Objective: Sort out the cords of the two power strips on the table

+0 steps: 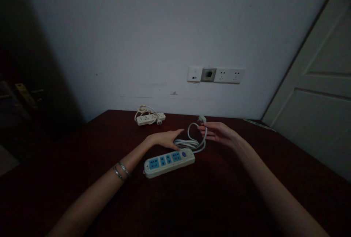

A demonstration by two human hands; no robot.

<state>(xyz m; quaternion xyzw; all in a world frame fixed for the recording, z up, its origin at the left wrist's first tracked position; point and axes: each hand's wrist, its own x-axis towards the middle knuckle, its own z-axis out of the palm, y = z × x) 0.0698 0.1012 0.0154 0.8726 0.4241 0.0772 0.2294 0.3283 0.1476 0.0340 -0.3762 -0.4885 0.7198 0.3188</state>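
Observation:
A white power strip with blue sockets lies on the dark red table. Its grey cable is coiled just behind it, and the plug sticks up at the far end. My left hand lies flat with fingers stretched out, resting on the coil beside the strip; bracelets circle that wrist. My right hand pinches the cable loop below the plug, lifting it off the table.
A second white power strip with a bundled cord sits at the table's far edge by the wall. Wall sockets are mounted above the table. A white door stands at the right.

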